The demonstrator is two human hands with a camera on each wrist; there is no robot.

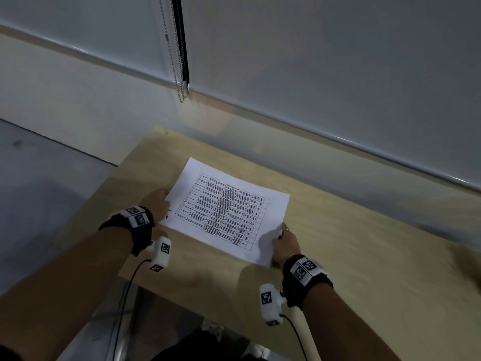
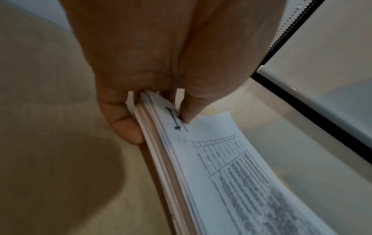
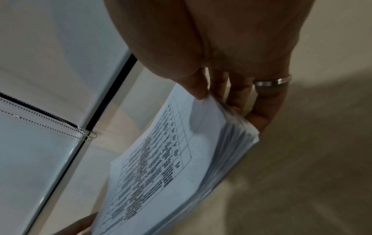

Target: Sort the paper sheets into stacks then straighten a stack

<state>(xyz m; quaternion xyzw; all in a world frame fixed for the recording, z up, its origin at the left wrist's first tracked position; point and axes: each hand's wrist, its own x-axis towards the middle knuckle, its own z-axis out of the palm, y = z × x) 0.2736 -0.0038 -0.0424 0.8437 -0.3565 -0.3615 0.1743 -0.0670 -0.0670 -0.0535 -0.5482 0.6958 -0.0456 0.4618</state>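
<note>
paper stack (image 1: 226,209) held above the table (image 1: 351,246), left hand (image 1: 157,201) and right hand (image 1: 286,244) each pinching an end.

A pale wooden counter (image 1: 338,243) stood against the wall. At twelve o'clock a grey roller blind (image 1: 325,61) hung down, its beaded chain (image 1: 179,82) dangling beside a dark gap. Grey floor (image 1: 39,191) lay at nine o'clock.
</note>
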